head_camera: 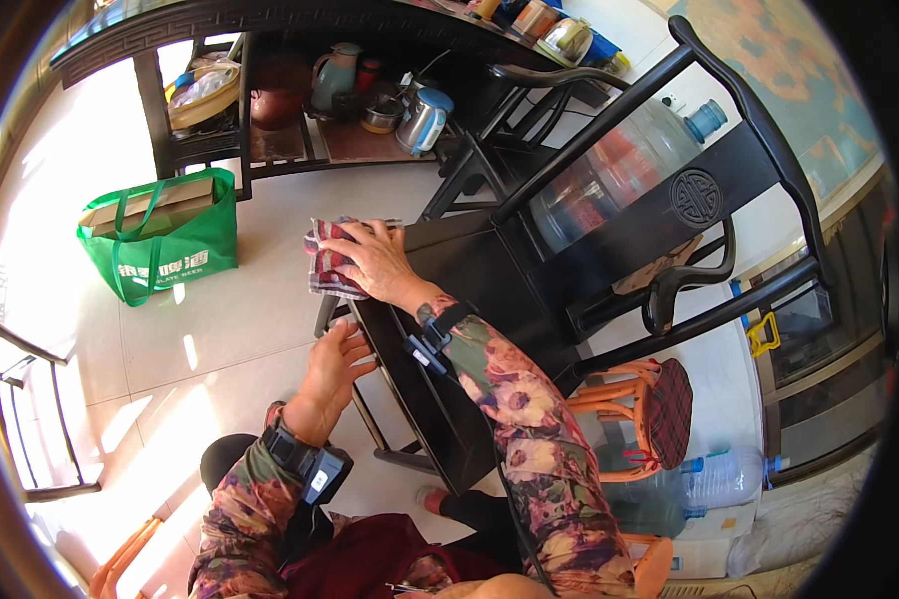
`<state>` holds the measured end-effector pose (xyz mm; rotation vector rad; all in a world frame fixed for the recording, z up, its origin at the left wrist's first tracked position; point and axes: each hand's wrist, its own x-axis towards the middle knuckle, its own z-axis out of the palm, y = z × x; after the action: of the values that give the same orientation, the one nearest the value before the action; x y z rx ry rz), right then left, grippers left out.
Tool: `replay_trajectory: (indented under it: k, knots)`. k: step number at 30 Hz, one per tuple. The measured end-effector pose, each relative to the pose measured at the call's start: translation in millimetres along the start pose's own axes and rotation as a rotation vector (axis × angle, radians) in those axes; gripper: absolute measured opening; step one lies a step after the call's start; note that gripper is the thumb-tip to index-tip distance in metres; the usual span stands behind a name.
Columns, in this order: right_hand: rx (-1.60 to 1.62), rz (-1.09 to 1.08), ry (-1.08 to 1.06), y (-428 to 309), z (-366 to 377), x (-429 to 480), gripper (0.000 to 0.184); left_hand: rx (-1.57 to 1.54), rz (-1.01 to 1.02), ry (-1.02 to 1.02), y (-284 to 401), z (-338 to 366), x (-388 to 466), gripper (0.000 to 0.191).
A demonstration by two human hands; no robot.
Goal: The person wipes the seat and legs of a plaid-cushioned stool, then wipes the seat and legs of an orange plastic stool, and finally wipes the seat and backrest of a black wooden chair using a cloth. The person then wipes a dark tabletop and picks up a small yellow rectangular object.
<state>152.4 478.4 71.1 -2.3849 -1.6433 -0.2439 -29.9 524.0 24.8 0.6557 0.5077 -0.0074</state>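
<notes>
A dark wooden chair (479, 277) with a carved round emblem on its back splat stands before me, turned on its side in the picture. My right hand (378, 262) lies spread over a red, white and dark checked cloth (331, 273), which it presses on the front corner of the seat. Below it, my left hand (337, 371) is beside the seat's front edge, palm up with fingers apart and nothing in it. Whether its fingertips touch the wood I cannot tell.
A green shopping bag (172, 258) with cardboard inside stands on the tiled floor at left. A dark carved table (285, 30) has an electric kettle (425, 120) on its lower shelf. A large water bottle (614, 180) stands behind the chair; a wooden stool (622, 404) is at right.
</notes>
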Motion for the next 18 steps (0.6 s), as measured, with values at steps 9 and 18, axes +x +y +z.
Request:
replay_trajectory:
  k: [9,18]
  knots:
    - [-0.057,0.266,-0.129,143,-28,-31,0.042,0.049,0.058,-0.003,-3,8,-6,0.024]
    - [-0.074,0.572,-0.082,207,-34,-68,0.048,0.781,0.684,0.244,-14,25,-8,0.062]
